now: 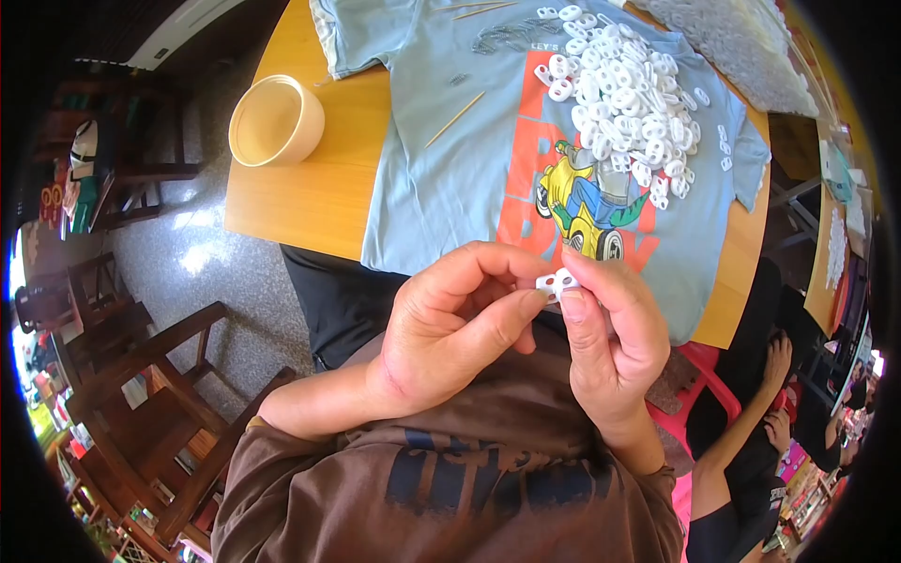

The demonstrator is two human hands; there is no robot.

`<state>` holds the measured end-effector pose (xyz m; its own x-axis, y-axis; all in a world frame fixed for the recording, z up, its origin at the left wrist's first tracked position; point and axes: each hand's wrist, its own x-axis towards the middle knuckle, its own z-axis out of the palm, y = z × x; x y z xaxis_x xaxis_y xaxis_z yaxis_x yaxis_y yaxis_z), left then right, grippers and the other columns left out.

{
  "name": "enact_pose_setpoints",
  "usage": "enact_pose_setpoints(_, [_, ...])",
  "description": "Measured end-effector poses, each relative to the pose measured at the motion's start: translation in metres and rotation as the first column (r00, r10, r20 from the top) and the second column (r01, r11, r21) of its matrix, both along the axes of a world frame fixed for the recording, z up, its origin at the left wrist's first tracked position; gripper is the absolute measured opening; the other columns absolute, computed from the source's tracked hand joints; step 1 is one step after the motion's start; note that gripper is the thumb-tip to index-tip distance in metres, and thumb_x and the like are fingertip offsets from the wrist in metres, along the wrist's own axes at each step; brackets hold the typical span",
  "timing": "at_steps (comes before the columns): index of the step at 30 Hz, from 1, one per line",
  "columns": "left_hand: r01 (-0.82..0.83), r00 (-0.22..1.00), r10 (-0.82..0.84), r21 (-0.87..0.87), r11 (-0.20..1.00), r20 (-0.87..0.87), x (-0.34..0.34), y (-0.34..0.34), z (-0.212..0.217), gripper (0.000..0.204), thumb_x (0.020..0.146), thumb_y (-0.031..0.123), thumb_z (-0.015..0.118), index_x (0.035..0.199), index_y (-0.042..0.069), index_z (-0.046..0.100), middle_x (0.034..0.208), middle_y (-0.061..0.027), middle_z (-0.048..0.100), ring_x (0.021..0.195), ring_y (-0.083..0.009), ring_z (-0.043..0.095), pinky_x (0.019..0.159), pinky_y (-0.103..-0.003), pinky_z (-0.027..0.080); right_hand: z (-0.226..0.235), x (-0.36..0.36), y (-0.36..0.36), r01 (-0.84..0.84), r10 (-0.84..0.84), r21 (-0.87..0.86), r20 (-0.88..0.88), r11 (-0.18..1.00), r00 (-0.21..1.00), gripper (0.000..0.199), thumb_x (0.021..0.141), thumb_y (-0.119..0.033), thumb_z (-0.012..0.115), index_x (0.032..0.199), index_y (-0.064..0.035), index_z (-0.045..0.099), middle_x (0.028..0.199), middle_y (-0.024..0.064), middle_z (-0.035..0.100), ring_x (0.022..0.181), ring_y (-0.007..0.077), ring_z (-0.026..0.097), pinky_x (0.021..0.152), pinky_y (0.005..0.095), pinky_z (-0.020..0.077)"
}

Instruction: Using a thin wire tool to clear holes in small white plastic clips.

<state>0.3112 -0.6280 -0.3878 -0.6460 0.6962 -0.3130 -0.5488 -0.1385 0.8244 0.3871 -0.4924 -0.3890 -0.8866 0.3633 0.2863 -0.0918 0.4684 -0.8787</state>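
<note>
Between my two hands, just above my lap near the table edge, is a small white plastic piece with round holes (pixel 558 281). My left hand (pixel 446 328) pinches its left end between thumb and fingers. Thumb and forefinger of my right hand (pixel 615 338) grip the other end; whether it is one piece or two joined cannot be made out. Ahead, a heap of similar white pieces (pixel 624 98) lies on a light blue printed T-shirt (pixel 441 188) spread over the table. A thin wooden stick (pixel 455 119) rests on the shirt, left of the heap.
A cream plastic tub (pixel 277 122) stands on the wooden table (pixel 352 202) at the left. Small grey bits (pixel 516 33) lie near the far side. Wooden chairs (pixel 160 422) stand at left. At right are a pink chair (pixel 699 385) and another person's arm (pixel 741 432).
</note>
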Motion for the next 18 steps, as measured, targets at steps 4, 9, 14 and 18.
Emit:
enact_pose_setpoints(4, [0.043,0.999,-0.043,0.009,0.999,-0.032,-0.0003,-0.0008,0.0006,0.019,0.084,-0.002,0.053,0.103,-0.002,0.05,0.086,-0.0077,0.058,0.067,-0.01,0.057,0.06,-0.02,0.047,0.0,-0.0005,0.0012,-0.027,0.028,0.038,-0.029,0.999,0.999,0.025,0.08,0.0,0.057,0.104,0.0025,0.059,0.076,0.0084,0.06,0.061,0.017,0.052,0.056,0.0266,0.0408])
enact_pose_setpoints(9, [0.104,0.991,-0.104,-0.005,0.995,-0.082,-0.001,-0.0039,0.0001,0.02,0.083,-0.003,0.054,0.103,-0.002,0.049,0.087,-0.0083,0.058,0.067,-0.0096,0.057,0.059,-0.02,0.047,0.0021,0.0005,0.0017,-0.038,0.039,0.024,-0.043,0.999,0.998,0.023,0.081,0.0,0.055,0.104,0.0032,0.059,0.075,0.0086,0.058,0.062,0.0177,0.051,0.056,0.0267,0.0405])
enact_pose_setpoints(14, [0.091,0.987,-0.089,0.008,0.996,-0.133,0.0009,-0.0022,-0.0016,0.026,0.082,-0.006,0.055,0.106,-0.002,0.047,0.092,-0.009,0.057,0.066,-0.0086,0.057,0.058,-0.018,0.047,-0.0004,0.0,0.0031,-0.069,0.071,0.036,-0.057,0.997,0.996,0.022,0.082,-0.001,0.054,0.103,0.0032,0.058,0.075,0.009,0.058,0.062,0.0192,0.051,0.057,0.0277,0.041])
enact_pose_setpoints(18, [0.095,0.993,-0.094,0.011,0.995,-0.071,-0.0001,-0.0033,0.0003,0.027,0.082,-0.005,0.055,0.107,-0.001,0.046,0.092,-0.0089,0.057,0.066,-0.0087,0.057,0.057,-0.019,0.047,0.0028,0.0,0.0039,-0.09,0.091,0.037,-0.038,0.995,0.995,0.023,0.083,-0.001,0.053,0.105,0.0034,0.057,0.076,0.0093,0.057,0.063,0.0198,0.051,0.057,0.0284,0.0413])
